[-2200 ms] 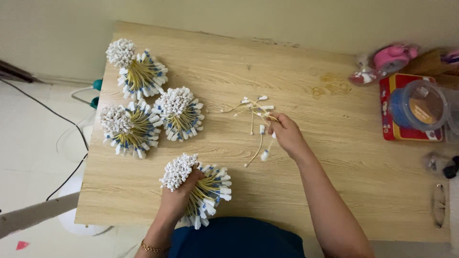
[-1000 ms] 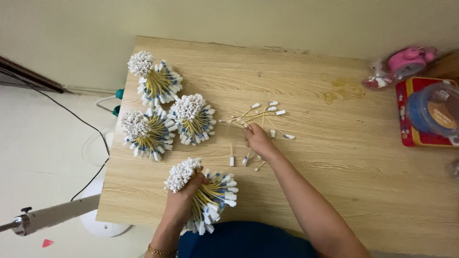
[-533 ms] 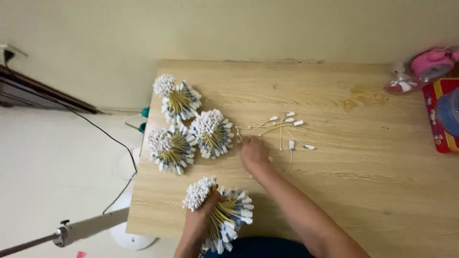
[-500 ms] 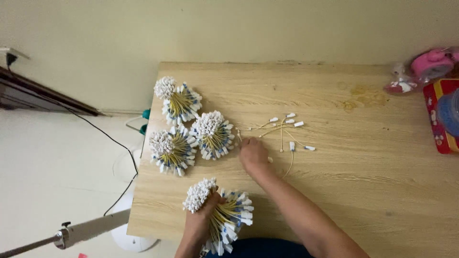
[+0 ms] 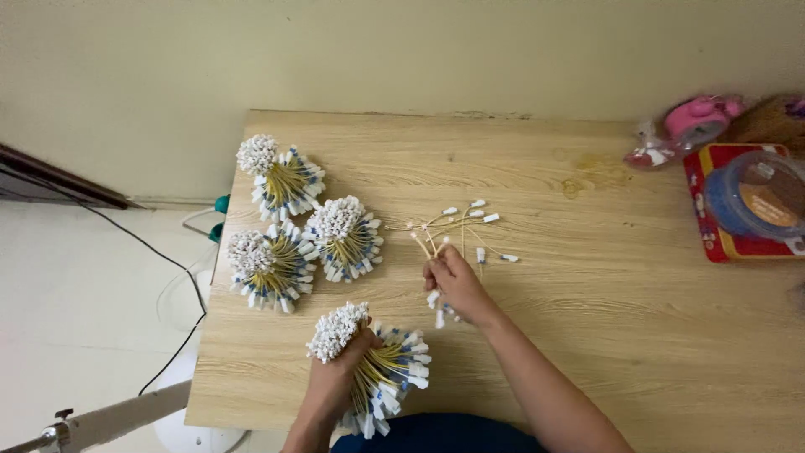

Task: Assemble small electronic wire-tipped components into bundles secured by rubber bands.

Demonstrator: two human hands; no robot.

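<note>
Since half a second ago the right hand (image 5: 457,283) has lifted off the surface (image 5: 637,335) with a few thin yellow sticks (image 5: 425,245) pinched in its closed fingers; earlier it lay flat among the loose pieces. The sticks' bare ends fan up toward the top of the frame, and their white tips hang below the palm, just above the wood. The camera view has also shifted slightly, so everything sits a little further right and lower in the frame.

The left hand (image 5: 335,382), at the lower middle of the frame, stays wrapped around a thick bundle (image 5: 373,365) of the same white-tipped sticks, fingers curled tight round its middle, the white heads bunched at the upper left of the fist and the blue-and-white ends splayed out to the right.

Just above and right of the right hand, the loose sticks (image 5: 470,225) lie scattered on the surface. Three finished bundles (image 5: 344,239) lie in a cluster at the left of the surface. At the right edge stand a red box (image 5: 713,243) carrying a blue round container (image 5: 750,197), with a pink object (image 5: 696,122) beyond them.
</note>
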